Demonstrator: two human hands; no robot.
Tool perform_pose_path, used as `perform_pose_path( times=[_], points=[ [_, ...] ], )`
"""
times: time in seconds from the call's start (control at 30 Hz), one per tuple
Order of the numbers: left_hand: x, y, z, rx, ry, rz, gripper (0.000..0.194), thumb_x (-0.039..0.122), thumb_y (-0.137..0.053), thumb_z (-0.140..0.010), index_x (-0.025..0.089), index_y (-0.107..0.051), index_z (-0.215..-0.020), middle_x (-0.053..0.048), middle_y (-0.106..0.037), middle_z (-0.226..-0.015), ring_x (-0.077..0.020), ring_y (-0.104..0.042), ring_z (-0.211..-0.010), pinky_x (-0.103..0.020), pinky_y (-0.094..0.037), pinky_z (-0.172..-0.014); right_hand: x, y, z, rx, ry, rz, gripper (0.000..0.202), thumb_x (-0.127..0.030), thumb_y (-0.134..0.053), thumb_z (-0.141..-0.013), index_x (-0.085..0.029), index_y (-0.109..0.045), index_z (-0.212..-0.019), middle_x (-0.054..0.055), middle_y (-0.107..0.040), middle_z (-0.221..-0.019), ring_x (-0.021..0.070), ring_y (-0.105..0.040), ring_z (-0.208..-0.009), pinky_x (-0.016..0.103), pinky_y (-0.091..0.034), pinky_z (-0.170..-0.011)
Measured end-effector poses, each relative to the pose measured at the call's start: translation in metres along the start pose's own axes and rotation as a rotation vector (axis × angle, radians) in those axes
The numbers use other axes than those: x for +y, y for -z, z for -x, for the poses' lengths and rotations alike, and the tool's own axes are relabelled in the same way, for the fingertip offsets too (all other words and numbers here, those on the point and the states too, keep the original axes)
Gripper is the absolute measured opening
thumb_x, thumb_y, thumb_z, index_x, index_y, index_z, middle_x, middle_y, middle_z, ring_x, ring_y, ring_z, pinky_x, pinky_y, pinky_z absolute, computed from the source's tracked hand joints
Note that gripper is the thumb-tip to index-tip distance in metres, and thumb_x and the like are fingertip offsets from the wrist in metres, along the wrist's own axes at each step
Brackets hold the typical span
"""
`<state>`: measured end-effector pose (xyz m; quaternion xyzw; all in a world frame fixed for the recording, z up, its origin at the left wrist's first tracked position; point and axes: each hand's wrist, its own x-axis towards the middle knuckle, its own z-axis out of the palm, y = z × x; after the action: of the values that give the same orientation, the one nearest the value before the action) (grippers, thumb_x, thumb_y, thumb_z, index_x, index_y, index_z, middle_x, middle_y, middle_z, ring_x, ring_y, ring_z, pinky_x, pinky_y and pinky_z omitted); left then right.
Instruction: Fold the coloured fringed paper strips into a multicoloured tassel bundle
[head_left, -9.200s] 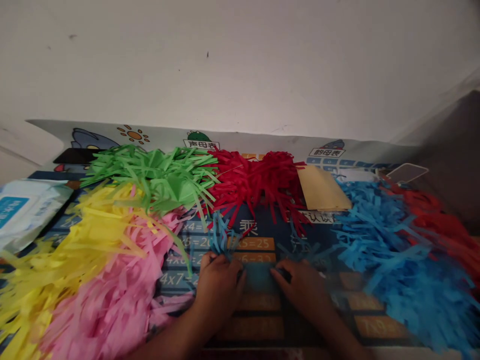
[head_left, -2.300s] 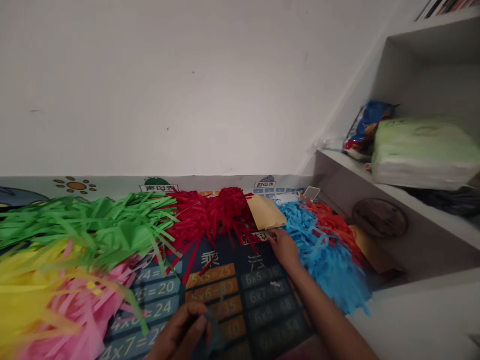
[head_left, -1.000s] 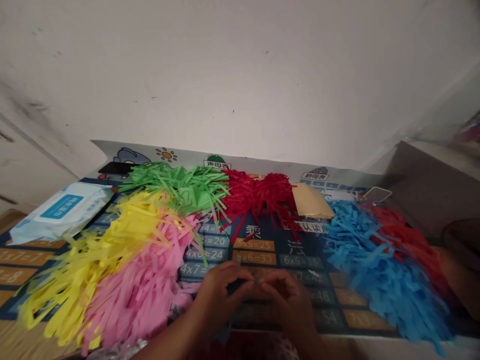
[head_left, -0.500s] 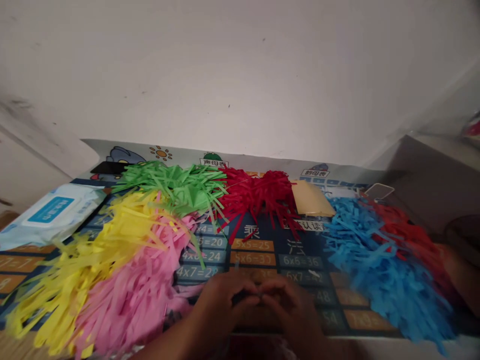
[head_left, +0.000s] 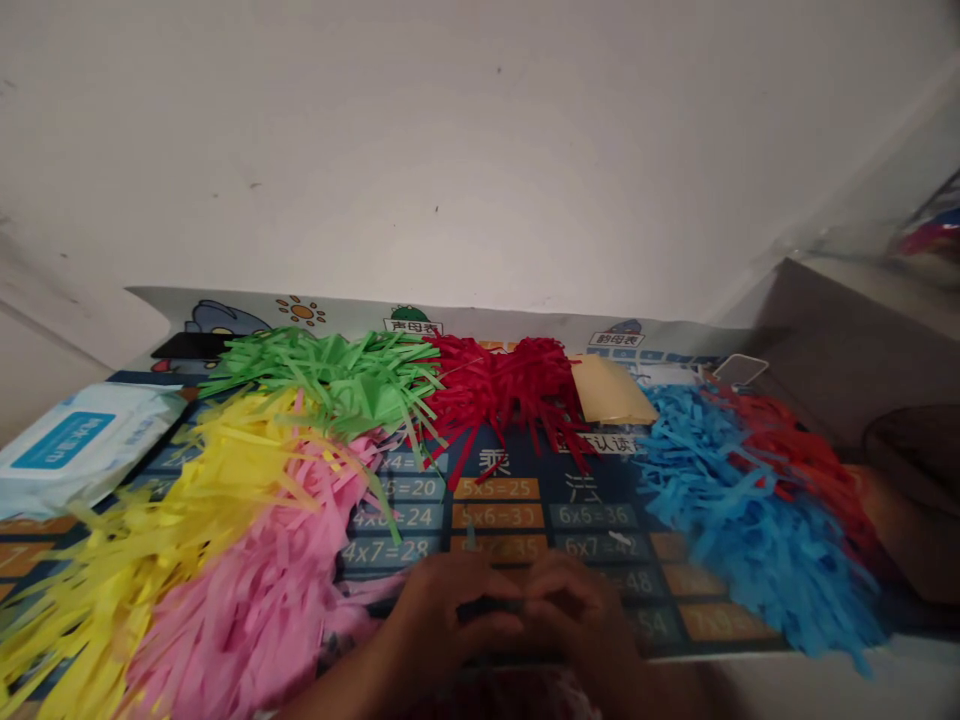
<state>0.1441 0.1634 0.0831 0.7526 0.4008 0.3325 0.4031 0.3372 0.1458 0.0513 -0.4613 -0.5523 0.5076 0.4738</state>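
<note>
Our mat is dark blue, with a pale wall on the far side. At the near middle, our left hand and right hand seem to meet; we cannot tell what they grip. Pink strips lie left, blue strips right. Small, soft pinches should work best

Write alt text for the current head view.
A person's left hand and right hand are close together over a times-table mat; anything held is unclear. Beyond and beside them lie heaped green strips, red strips, yellow strips, pink strips and blue strips.
</note>
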Motion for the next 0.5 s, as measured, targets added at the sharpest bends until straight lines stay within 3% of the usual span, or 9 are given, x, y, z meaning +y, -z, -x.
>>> perform_pose_path(
  times=[0.13,0.27,0.37,0.5],
  points=[
    [0.0,-0.002,0.003,0.078,-0.06,-0.076,0.022,0.04,-0.061,-0.088,0.023,-0.075,-0.084,-0.004,-0.073,-0.078,-0.0168,-0.069,-0.072,-0.023,-0.051,-0.067,-0.01,0.003,0.006,0.057,0.114,0.146,0.01,-0.022,-0.067,-0.077,-0.023,-0.066,-0.068,-0.001,-0.062,-0.069,0.0143,-0.058,-0.067,0.022,-0.046,-0.061],
    [0.0,-0.009,0.009,0.242,-0.225,-0.201,0.012,0.028,-0.066,-0.085,0.024,-0.07,-0.096,-0.006,-0.073,-0.097,-0.0188,-0.068,-0.091,-0.035,-0.047,-0.095,-0.018,0.002,0.013,0.098,0.18,0.284,0.01,-0.019,-0.064,-0.078,-0.023,-0.064,-0.069,-0.001,-0.063,-0.07,0.0146,-0.06,-0.067,0.022,-0.047,-0.062],
    [0.005,-0.013,0.011,0.283,-0.361,-0.235,0.011,0.016,-0.062,-0.086,0.025,-0.068,-0.088,0.001,-0.074,-0.084,-0.0133,-0.069,-0.077,-0.041,-0.036,-0.108,-0.023,-0.001,0.019,0.118,0.204,0.293,0.01,-0.017,-0.062,-0.078,-0.023,-0.065,-0.072,0.0,-0.07,-0.075,0.0156,-0.066,-0.071,0.022,-0.05,-0.066],
    [0.011,-0.016,0.013,0.295,-0.388,-0.23,0.01,0.016,-0.061,-0.086,0.024,-0.067,-0.086,0.002,-0.074,-0.08,-0.0123,-0.069,-0.073,-0.039,-0.038,-0.107,-0.027,-0.002,0.026,0.14,0.211,0.298,0.01,-0.017,-0.063,-0.078,-0.024,-0.067,-0.072,0.0,-0.073,-0.074,0.0158,-0.068,-0.069,0.022,-0.052,-0.065]
  ],
)
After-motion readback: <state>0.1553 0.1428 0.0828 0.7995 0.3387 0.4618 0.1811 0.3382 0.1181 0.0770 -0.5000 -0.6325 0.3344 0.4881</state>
